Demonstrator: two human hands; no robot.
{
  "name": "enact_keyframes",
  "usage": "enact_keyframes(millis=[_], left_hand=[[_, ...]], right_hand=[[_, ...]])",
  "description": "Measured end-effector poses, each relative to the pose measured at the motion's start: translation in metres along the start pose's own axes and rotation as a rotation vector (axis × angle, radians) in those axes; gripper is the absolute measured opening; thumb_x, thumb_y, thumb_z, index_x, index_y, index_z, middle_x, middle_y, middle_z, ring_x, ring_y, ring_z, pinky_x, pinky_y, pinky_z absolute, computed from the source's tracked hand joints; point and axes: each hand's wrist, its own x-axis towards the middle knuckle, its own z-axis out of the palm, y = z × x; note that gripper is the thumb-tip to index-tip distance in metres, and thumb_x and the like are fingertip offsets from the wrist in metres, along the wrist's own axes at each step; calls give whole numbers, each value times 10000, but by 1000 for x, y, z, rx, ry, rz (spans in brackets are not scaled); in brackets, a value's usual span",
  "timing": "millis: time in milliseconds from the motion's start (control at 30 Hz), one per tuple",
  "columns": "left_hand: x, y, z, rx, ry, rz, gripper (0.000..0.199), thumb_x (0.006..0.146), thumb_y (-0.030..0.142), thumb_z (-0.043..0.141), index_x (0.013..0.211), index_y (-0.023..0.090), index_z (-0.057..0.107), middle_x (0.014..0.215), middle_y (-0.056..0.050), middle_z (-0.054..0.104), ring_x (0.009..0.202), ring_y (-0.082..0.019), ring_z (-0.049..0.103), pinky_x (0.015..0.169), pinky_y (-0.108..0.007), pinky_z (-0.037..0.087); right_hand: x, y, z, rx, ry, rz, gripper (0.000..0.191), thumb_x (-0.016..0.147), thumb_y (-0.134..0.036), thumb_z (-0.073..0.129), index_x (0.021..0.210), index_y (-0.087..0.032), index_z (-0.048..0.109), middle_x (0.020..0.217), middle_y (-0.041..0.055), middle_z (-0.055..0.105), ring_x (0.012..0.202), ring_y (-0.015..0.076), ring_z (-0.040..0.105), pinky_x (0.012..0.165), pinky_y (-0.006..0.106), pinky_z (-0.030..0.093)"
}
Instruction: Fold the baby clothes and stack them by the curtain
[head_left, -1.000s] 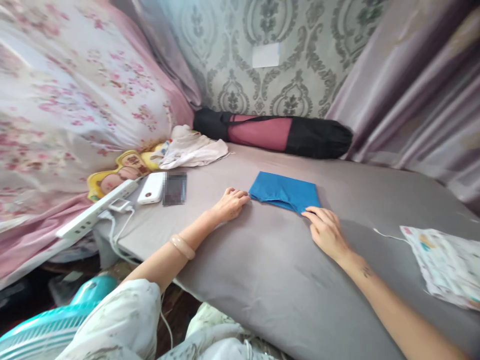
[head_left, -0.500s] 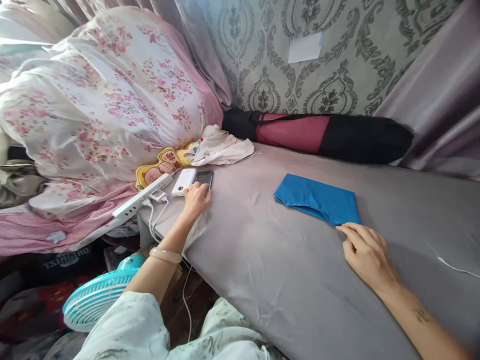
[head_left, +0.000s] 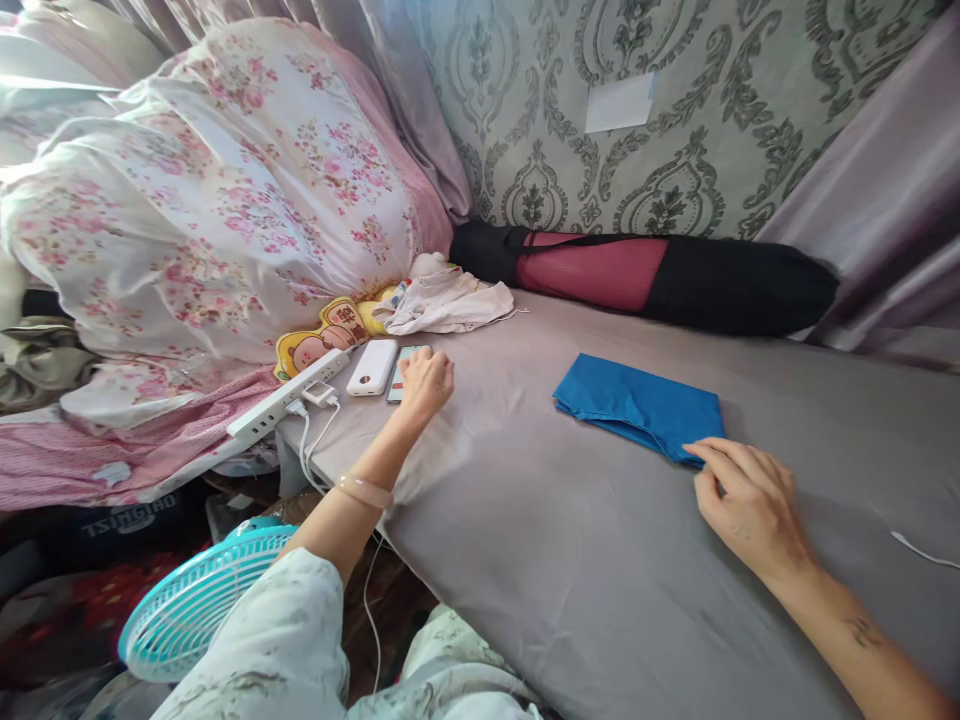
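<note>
1. Step in hand (judged): phone (head_left: 396,388) being attended to by the left hand (head_left: 427,380); folded blue cloth (head_left: 637,400) being touched at one corner by the right hand (head_left: 750,500).
2. Left hand: fingers curled over the phone's right part, lit screen partly covered. Contact and finger gap can't be told.
3. Right hand: index fingertip set at the cloth's near right corner, thumb tucked close; narrow. Whether fabric is pinched or only touched can't be told.
4. Cloth location: laid flat on the grey sheet (head_left: 562,560), right of the phone and well apart from it; near edge slightly gaping.
5. Next move (judged): for any tap, a steady fingertip and an uncovered screen are called for; for any cloth adjustment, a light edge hold, so that the layers aren't dragged apart.
6. Nearby: white power bank (head_left: 373,366) placed just beside the phone; power strip (head_left: 277,405) set farther left, with a charger plugged in.
7. Writing: "TSINGTAO" apparently printed in pale letters on a dark item (head_left: 131,515) below the sheet's level. Characters seen on the yellow cushion (head_left: 347,325), not reliably legible. Phone screen text too small. No brand legible on power bank, strip or cloth.
</note>
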Motion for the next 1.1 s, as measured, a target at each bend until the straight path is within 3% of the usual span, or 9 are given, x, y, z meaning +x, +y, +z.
enact_keyframes(millis=[133, 333, 533, 633, 800, 1100], left_hand=[[12, 54, 8, -195, -61, 179, 232, 935, 314, 423, 975, 210, 626, 1028, -97, 612, 1050, -270, 545, 897, -429, 354], [29, 141, 22, -380, -149, 386, 241, 925, 293, 453, 1092, 210, 605, 1141, -96, 632, 1122, -265, 549, 940, -434, 377], [26, 205, 42, -377, -253, 600, 376, 959, 242, 362, 1297, 165, 508, 1321, -112, 576, 1241, -233, 506, 1050, -404, 356], [13, 218, 57, -289, -271, 663, 450, 989, 283, 288, 1373, 118, 455, 1453, -135, 468, 1376, -248, 373, 1158, -430, 219], [-2, 216, 74, -173, -314, 706, 595, 988, 482, 238, 1450, 139, 389, 1547, -127, 328, 1452, -283, 226, 1185, -465, 137], [7, 215, 64, -185, -492, 712, 691, 943, 576, 306, 1477, 138, 318, 1581, -162, 221, 1464, -321, 166, 1159, -532, 165]], right_hand=[[31, -5, 3, 70, -8, 129, 303, 863, -145, 435, 1011, -216, 689, 1079, 84, 688, 1003, 246, 618, 918, 392, 427], [71, 2, 17, 109, -165, 328, 400, 933, -230, 335, 1173, -142, 642, 1264, 142, 619, 1172, 252, 556, 1012, 400, 401], [84, -5, 35, 5, -467, 401, 524, 1004, -351, 215, 1423, -123, 433, 1537, 146, 340, 1428, 286, 262, 1138, 519, 212], [76, -9, 44, -33, -584, 417, 583, 1005, -444, 199, 1486, -145, 339, 1588, 141, 214, 1457, 307, 169, 1147, 571, 140], [60, -10, 52, -82, -684, 403, 570, 998, -432, 218, 1503, -191, 325, 1585, 112, 239, 1451, 296, 191, 1155, 560, 134], [64, -6, 51, -55, -761, 430, 579, 991, -423, 234, 1514, -186, 302, 1596, 119, 196, 1459, 307, 160, 1154, 566, 126]])
